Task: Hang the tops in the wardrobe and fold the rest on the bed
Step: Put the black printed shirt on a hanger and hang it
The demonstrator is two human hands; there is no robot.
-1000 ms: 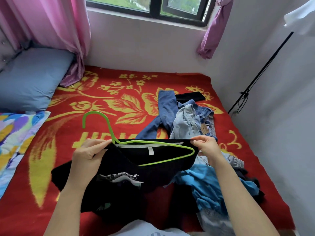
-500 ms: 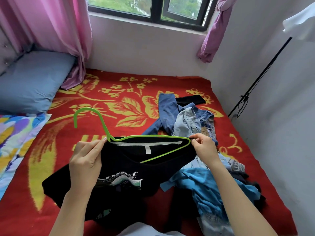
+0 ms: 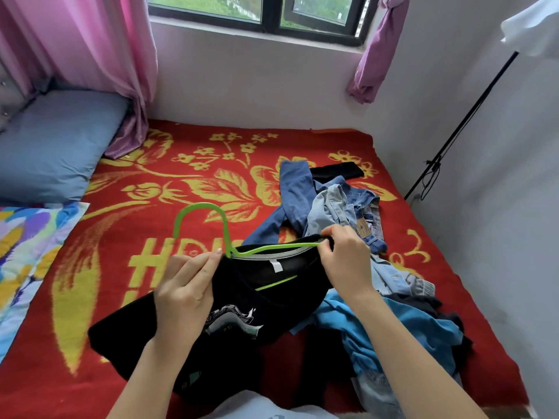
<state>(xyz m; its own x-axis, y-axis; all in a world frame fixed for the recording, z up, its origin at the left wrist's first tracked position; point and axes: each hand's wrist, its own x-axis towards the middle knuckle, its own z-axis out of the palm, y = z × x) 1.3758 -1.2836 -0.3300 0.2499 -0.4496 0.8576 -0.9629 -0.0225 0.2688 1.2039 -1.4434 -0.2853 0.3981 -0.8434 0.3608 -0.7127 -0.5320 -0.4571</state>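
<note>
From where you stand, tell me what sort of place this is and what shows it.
Most likely a bedroom: a red floral bedspread with a blue pillow at one end, a pink curtain beside the window, and a black top half on a green hanger.

The hanger (image 3: pixel 273 248) has slid further into the neck of the black top (image 3: pixel 239 300): its right end, bare a second ago, now sits under the collar (image 3: pixel 298 252), and only a short piece of its lower bar shows inside the opening. Its hook has swung more upright and to the right. The right hand (image 3: pixel 344 261) has moved inward and pinches the collar over that end. The left hand (image 3: pixel 184 293) has come closer, fingertips at the hook's base.
</note>
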